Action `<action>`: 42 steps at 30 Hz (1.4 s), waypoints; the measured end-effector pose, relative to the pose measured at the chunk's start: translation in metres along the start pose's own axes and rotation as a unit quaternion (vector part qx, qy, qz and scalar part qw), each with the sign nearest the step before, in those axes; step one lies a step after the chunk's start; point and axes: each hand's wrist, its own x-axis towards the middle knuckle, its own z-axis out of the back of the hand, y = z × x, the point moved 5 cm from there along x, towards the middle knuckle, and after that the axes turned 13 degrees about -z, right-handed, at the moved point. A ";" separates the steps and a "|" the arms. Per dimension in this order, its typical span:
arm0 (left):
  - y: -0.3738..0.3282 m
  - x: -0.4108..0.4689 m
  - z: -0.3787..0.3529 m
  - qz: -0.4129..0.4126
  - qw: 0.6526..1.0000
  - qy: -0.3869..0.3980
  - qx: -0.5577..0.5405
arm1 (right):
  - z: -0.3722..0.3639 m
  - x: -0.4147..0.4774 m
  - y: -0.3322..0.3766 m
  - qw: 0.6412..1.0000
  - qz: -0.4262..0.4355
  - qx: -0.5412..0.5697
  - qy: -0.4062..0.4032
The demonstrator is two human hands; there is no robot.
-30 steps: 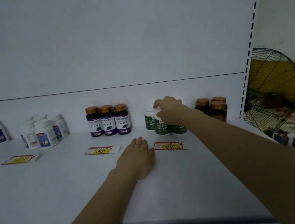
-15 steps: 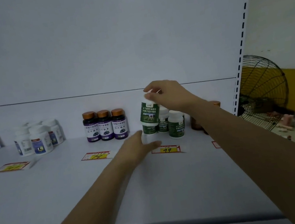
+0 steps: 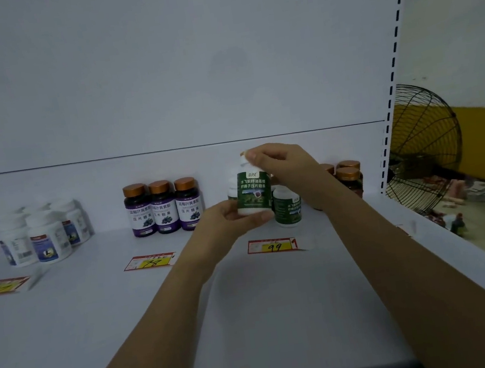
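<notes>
A white bottle with a green label (image 3: 253, 193) is held upright above the white shelf (image 3: 252, 307). My right hand (image 3: 282, 162) grips its white cap from above. My left hand (image 3: 228, 221) holds its base, thumb across the front. Behind it on the shelf stand two more green-label bottles (image 3: 286, 208), partly hidden by the held one. A price tag marked 99 (image 3: 274, 245) lies flat below them.
Three purple-label bottles with copper caps (image 3: 163, 209) stand to the left, with a tag marked 78 (image 3: 149, 261). Several white bottles (image 3: 42, 235) stand further left. Brown bottles (image 3: 347, 176) stand behind my right wrist. A black fan (image 3: 423, 146) is beyond the shelf's right upright.
My right hand lifted the green-label bottle off the shelf and brought it forward. My left hand rose from the shelf and took hold of the bottle's base.
</notes>
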 end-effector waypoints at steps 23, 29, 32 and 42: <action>-0.001 -0.004 -0.002 0.054 0.969 0.071 -0.229 | -0.001 0.001 0.005 0.988 -0.075 0.096 0.098; -0.003 -0.005 -0.003 0.074 0.949 0.072 -0.297 | 0.001 -0.002 0.007 0.977 -0.075 0.163 0.117; 0.001 0.000 0.002 0.035 0.980 0.036 -0.191 | 0.005 -0.001 0.005 0.990 -0.059 0.119 0.049; 0.004 0.003 0.007 0.001 0.999 -0.032 -0.030 | -0.003 -0.005 -0.002 0.991 -0.031 0.085 0.103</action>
